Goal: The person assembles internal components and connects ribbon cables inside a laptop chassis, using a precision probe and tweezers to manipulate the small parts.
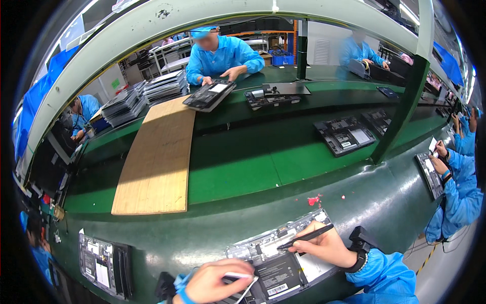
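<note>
In front of me lies an opened laptop base point(307, 223), its circuit board and black battery point(277, 276) exposed. My right hand point(324, 248) is closed around a slim black pen-shaped tool point(316, 232). The tool's tip points down at the board, left of my fingers. Over the base's near left corner, my left hand point(215, 283) is closed on a thin white-edged piece point(238, 275); its kind cannot be made out. A white panel beside the battery is partly covered by my right hand and wrist.
A stack of laptop bases point(101, 268) stands at left. Red scraps point(314, 201) lie beyond my work. A wooden board point(154, 157) spans the green conveyor point(243, 164), which carries more laptop bases point(344, 136). A green post point(402, 111) rises at right. Co-workers in blue point(220, 53) handle similar parts.
</note>
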Motion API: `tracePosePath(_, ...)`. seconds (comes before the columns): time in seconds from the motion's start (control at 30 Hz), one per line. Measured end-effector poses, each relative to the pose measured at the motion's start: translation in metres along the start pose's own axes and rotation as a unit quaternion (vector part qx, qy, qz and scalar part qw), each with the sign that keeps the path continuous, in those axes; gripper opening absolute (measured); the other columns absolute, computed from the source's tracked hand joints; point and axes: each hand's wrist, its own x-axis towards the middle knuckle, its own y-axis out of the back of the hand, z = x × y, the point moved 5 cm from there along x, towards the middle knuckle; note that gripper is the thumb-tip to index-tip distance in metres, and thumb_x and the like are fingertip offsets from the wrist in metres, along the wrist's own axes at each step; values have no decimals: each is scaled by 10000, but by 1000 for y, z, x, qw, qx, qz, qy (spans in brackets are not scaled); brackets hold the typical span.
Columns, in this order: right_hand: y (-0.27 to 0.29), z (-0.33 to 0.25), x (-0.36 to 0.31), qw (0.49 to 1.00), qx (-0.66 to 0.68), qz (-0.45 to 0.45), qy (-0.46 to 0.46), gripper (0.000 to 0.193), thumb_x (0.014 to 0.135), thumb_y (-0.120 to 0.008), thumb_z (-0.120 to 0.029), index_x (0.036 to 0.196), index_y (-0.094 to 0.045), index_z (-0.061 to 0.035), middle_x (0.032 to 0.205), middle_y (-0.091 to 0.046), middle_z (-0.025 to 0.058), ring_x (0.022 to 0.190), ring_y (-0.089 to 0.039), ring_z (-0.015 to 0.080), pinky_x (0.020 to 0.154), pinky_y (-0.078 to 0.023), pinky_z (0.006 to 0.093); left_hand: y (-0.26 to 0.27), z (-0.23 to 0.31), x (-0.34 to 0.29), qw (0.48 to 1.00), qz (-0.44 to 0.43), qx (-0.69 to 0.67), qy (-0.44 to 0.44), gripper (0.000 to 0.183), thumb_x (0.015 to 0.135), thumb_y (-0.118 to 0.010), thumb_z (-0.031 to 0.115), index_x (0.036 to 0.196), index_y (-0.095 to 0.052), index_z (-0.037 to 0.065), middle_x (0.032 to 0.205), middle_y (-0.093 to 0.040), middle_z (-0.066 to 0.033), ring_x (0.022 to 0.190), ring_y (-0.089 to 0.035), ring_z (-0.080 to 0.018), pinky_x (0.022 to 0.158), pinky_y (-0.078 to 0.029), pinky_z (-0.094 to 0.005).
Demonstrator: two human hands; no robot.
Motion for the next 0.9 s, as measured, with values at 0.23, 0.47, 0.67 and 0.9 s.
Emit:
tracePosePath(0.23,-9,20,13,997,-68,40,15,151,816,-614,-66,855,-496,22,839,-615,102,810,-624,142,687,-521,238,-29,-44,26,960,45,274,-42,109,758,-601,219,800,-618,120,1101,-563,-20,856,-599,-218,627,-508,-311)
tracePosePath(0.47,-8,29,15,996,-53,59,30,178,809,-634,-104,875,-522,18,858,-625,96,798,-619,123,677,-514,229,-36,-43,29,948,70,307,-37,91,728,-619,197,768,-624,115,1047,-586,-3,800,-605,-225,586,-504,-324)
tracePosePath(0.67,-8,33,19,992,-94,75,35,183,798,-650,-119,870,-538,7,858,-627,76,766,-601,88,690,-511,227,-39,-44,26,945,95,309,-55,93,739,-608,189,759,-607,99,1036,-587,-19,774,-599,-220,572,-502,-320)
tracePosePath(0.9,-13,27,21,994,-65,72,50,184,800,-643,-90,873,-509,15,850,-621,90,813,-605,108,705,-514,234,-40,-44,24,948,103,298,-46,93,735,-616,188,776,-605,106,1034,-583,-24,778,-600,-235,592,-500,-323)
